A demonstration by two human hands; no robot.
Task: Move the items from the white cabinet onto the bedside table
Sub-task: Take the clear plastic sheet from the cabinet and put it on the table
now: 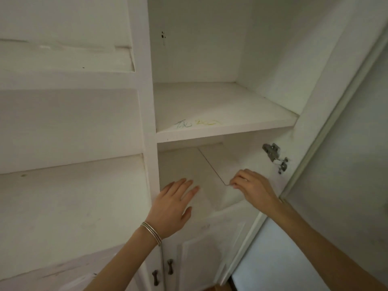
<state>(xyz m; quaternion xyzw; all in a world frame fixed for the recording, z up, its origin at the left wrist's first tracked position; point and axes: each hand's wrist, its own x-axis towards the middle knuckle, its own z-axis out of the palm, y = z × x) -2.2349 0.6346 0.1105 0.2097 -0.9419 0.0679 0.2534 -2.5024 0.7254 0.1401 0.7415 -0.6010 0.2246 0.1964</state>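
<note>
Reaching into the white cabinet (pixel 226 110), your left hand (pixel 174 206) lies flat — fingers spread, holding nothing. Your right hand (pixel 254 187) pinches a thin wire (pixel 212 164).

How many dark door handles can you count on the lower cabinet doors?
2. One handle is on the left door; the other handle is just right of it on the neighbouring door, both below the left hand. More could lie outside the picture.

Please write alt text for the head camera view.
Two bare hands reach into the lower compartment of an open white wooden cabinet: the left hand lies flat, the right hand pinches a thin wire. No other items are visible.
</note>
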